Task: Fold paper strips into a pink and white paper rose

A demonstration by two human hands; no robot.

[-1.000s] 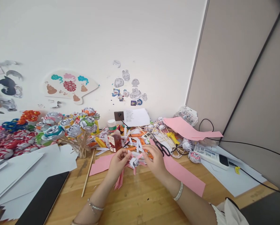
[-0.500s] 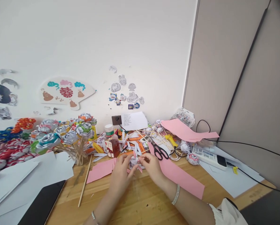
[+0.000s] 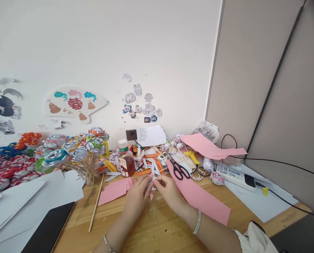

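Over the wooden table, my left hand (image 3: pixel 139 192) and my right hand (image 3: pixel 168 190) meet around a small white-and-pink paper flower (image 3: pixel 152 195). Most of the flower is hidden by my fingers; a pink paper tip hangs below them. My left fingers wrap round its side, while my right thumb and forefinger pinch at its edge. Cut pink paper pieces (image 3: pixel 114 192) lie beside my left hand. Right of my hands, black-handled scissors (image 3: pixel 181 173) rest on a long pink paper sheet (image 3: pixel 204 202).
A bottle of reddish liquid (image 3: pixel 126 161) stands behind my left hand, amid paper scraps (image 3: pixel 151 158). Paper roses (image 3: pixel 79 153) on sticks crowd the left. A wooden stick (image 3: pixel 95 205), a black tablet-like slab (image 3: pixel 50 228), white sheets (image 3: pixel 22 207) and a power strip (image 3: pixel 235 178) lie around.
My two hands have drawn closer together around the paper flower, so less of it shows. The pink tip now points downward. The view has shifted very slightly.
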